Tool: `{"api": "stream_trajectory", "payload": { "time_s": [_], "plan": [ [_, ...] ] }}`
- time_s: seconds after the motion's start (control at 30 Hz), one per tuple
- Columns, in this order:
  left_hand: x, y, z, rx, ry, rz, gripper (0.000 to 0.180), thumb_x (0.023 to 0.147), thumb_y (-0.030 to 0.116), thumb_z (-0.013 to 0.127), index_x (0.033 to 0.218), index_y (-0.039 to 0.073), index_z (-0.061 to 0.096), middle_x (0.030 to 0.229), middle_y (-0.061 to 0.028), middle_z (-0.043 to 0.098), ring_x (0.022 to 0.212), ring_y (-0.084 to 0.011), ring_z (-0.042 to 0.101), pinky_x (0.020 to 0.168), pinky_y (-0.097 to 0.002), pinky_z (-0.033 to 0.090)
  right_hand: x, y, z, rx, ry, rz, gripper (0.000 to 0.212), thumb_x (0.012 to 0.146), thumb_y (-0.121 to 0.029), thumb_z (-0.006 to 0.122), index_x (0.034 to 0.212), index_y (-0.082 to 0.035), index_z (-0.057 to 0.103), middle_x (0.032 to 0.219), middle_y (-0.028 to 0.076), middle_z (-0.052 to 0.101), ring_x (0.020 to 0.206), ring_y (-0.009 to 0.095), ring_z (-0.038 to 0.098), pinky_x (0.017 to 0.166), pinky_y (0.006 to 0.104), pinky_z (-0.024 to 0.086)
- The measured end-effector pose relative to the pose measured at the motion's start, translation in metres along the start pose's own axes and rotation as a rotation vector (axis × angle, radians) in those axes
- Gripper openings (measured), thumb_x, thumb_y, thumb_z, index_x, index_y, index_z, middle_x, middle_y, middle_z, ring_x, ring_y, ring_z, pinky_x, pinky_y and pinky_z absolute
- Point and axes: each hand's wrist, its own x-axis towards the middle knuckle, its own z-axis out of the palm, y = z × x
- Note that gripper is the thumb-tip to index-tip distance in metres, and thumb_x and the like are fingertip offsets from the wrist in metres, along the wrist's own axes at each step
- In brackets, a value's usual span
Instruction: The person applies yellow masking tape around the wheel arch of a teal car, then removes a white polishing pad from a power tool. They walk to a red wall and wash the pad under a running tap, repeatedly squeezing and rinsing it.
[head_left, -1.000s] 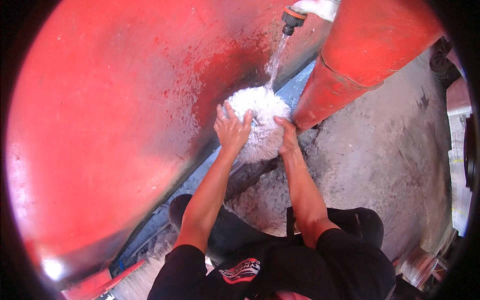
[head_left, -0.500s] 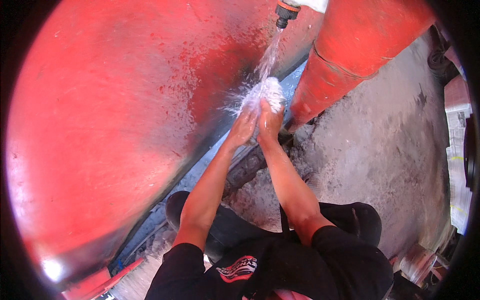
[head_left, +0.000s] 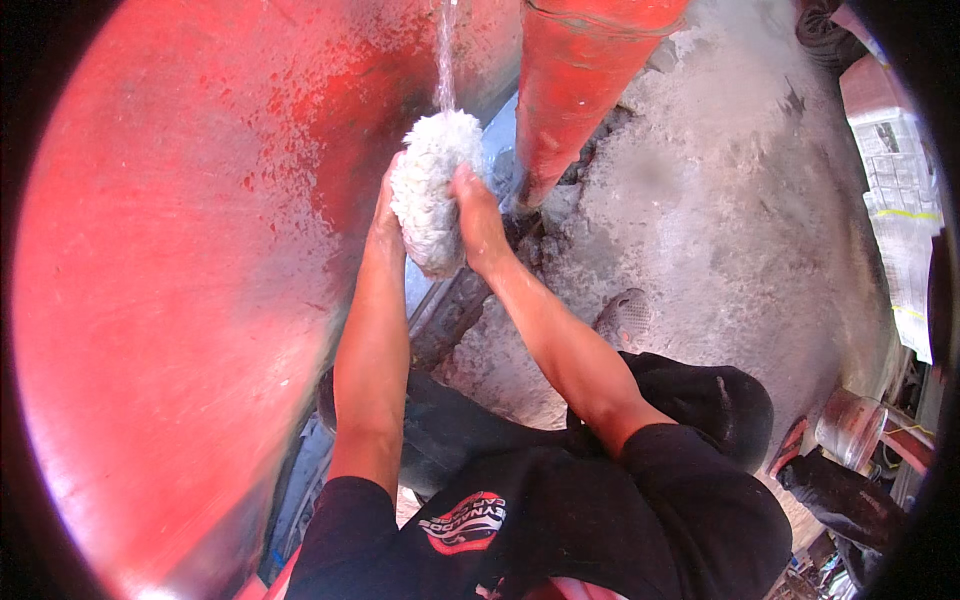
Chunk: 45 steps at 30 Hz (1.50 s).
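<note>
Between my two hands is a white, shaggy wool pad (head_left: 432, 190), wet and longish, tilted with its top end upward. Its left edge is gripped by my left hand (head_left: 386, 212), whose fingers are mostly hidden behind the wool. My right hand (head_left: 482, 218) clasps the right side, thumb lying on the front of the pile. From above, a thin stream of water (head_left: 446, 55) falls onto the pad's upper end. The outlet of that stream is outside the view.
A large red painted wall (head_left: 190, 240) curves along the left, wet and worn near the water. Beyond my right hand stands a red post (head_left: 590, 85). Rough grey concrete (head_left: 740, 230) spreads to the right, with a dark drain channel (head_left: 450, 318) below the pad.
The pad now shows its long shaggy face, where before it was bunched under heavy splashing. Splashing has lessened. The view has shifted, so the tap is out of sight.
</note>
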Motion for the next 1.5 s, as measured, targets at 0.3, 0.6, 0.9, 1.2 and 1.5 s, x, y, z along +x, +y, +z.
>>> {"api": "stream_trajectory", "payload": {
  "time_s": [0.3, 0.6, 0.9, 1.2, 1.5],
  "plan": [
    [-0.026, -0.005, 0.045, 0.340, 0.291, 0.339, 0.046, 0.102, 0.037, 0.044, 0.127, 0.001, 0.058, 0.113, -0.0068, 0.066, 0.095, -0.0179, 0.065, 0.085, -0.0335, 0.053, 0.016, -0.033, 0.018, -0.348, 0.082, -0.019, 0.090, 0.086, -0.059, 0.063, 0.139, 0.009, 0.039, 0.128, 0.033, 0.054, 0.124, 0.040, 0.052, 0.105, 0.0408, 0.039],
    [-0.054, -0.011, 0.082, 0.844, 0.183, 0.012, 0.075, 0.104, 0.057, 0.021, 0.153, 0.000, 0.018, 0.159, -0.0153, 0.020, 0.147, -0.0247, 0.017, 0.119, -0.0354, 0.015, 0.018, -0.046, -0.001, 0.195, 0.040, 0.020, 0.068, 0.082, -0.032, 0.070, 0.135, 0.003, 0.046, 0.127, 0.017, 0.056, 0.114, 0.028, 0.056, 0.097, 0.0374, 0.045],
    [-0.099, -0.018, 0.090, 1.362, 0.134, 0.127, 0.075, 0.104, 0.054, 0.011, 0.155, 0.000, 0.004, 0.163, -0.0182, 0.001, 0.151, -0.0271, -0.001, 0.122, -0.0363, 0.000, 0.032, -0.025, 0.005, 0.297, 0.102, 0.136, 0.043, 0.072, -0.007, 0.060, 0.114, 0.000, 0.057, 0.112, 0.010, 0.062, 0.098, 0.024, 0.061, 0.083, 0.0360, 0.049],
    [0.006, 0.006, 0.087, 1.325, 0.086, 0.371, 0.094, 0.089, 0.059, 0.059, 0.155, 0.003, 0.020, 0.160, -0.0233, 0.015, 0.151, -0.0331, 0.005, 0.120, -0.0426, 0.009, 0.031, -0.029, -0.022, 0.413, -0.112, 0.174, 0.059, 0.077, -0.008, 0.064, 0.134, -0.002, 0.048, 0.118, 0.011, 0.060, 0.104, 0.022, 0.061, 0.089, 0.0356, 0.051],
    [0.042, 0.029, 0.053, 1.248, -0.112, 0.298, 0.116, 0.064, 0.060, 0.083, 0.149, -0.001, 0.032, 0.150, -0.0263, 0.035, 0.142, -0.0361, 0.032, 0.116, -0.0414, 0.026, 0.022, -0.038, -0.045, 0.319, -0.066, 0.320, 0.055, 0.068, 0.000, 0.065, 0.121, -0.002, 0.054, 0.105, 0.009, 0.061, 0.093, 0.024, 0.064, 0.079, 0.0371, 0.054]
  ]
}}
